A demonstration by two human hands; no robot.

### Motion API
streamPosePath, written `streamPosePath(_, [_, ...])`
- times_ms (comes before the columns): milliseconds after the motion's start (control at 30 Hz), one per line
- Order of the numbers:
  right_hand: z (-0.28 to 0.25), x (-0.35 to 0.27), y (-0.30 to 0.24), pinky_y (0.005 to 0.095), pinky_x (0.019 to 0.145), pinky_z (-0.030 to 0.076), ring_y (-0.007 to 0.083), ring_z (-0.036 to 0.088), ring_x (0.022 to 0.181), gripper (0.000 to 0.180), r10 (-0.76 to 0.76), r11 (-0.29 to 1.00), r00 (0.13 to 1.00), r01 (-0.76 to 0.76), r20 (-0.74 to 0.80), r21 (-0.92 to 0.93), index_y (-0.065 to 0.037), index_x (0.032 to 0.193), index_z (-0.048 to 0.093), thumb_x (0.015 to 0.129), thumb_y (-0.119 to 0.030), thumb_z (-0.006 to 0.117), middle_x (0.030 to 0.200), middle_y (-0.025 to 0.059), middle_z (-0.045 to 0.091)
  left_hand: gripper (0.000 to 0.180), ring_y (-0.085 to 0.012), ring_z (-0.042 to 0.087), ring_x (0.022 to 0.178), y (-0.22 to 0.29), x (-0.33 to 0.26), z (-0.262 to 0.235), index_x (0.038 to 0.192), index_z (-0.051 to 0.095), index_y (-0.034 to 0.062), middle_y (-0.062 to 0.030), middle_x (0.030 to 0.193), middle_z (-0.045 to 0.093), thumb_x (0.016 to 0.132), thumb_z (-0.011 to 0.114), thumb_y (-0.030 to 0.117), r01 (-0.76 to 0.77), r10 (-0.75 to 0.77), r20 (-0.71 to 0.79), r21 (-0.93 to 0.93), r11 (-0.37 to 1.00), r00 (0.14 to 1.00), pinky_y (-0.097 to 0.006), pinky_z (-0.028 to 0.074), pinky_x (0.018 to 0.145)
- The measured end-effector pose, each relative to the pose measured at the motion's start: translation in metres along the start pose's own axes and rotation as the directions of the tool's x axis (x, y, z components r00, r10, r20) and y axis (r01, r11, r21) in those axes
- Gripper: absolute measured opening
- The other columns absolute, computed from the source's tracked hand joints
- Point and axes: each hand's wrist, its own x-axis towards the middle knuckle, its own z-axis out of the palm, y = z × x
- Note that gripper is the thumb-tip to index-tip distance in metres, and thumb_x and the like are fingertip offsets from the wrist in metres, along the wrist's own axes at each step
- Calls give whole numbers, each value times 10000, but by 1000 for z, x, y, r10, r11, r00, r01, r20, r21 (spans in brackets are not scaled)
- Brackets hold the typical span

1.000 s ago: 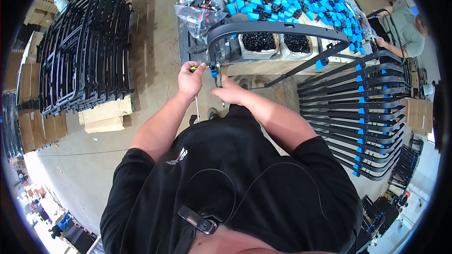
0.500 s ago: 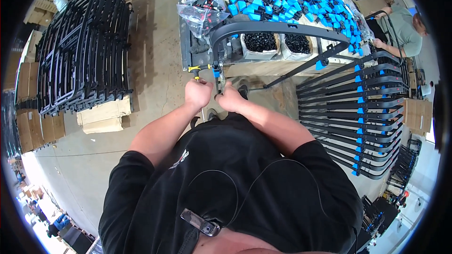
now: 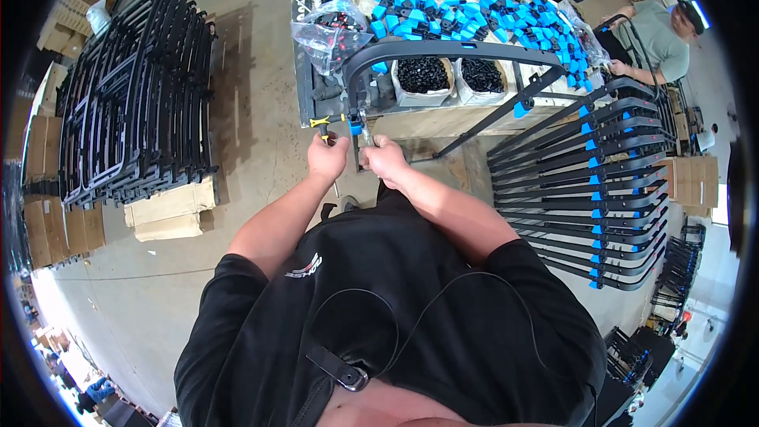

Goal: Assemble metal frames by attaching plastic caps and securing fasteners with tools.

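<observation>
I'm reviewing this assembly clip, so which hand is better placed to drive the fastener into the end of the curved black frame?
Probably the left hand: it grips the yellow-handled tool beside the frame end. The right hand sits just below that end.

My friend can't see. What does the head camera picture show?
A person's left hand holds a yellow-handled tool and the right hand grips a curved black frame at a workbench covered with blue clips.

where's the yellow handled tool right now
In the head view, the yellow-handled tool is in the left hand, beside the curved black frame at the table edge.
</observation>
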Motion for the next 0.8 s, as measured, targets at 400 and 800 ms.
streamPosePath(400, [-129,-65,63,317,565,497,176,596,665,54,122,915,957,-7,-262,403,-22,912,597,874,-45,565,775,61,579,285,-84,369,460,27,21,-24,905,564,76,27,652,478,837,789,237,410,-310,274,-509,757,911,-296,296,407])
streamPosePath(800, [-210,-104,26,246,563,411,85,526,677,323,-40,987,990,60,-137,148,-78,1172,614,939,-291,679,864,-11,592,194,-71,510,565,100,-58,-7,1064,613,1,18,692,547,996,541,168,-297,377,200,-339,893,904,-251,433,512])
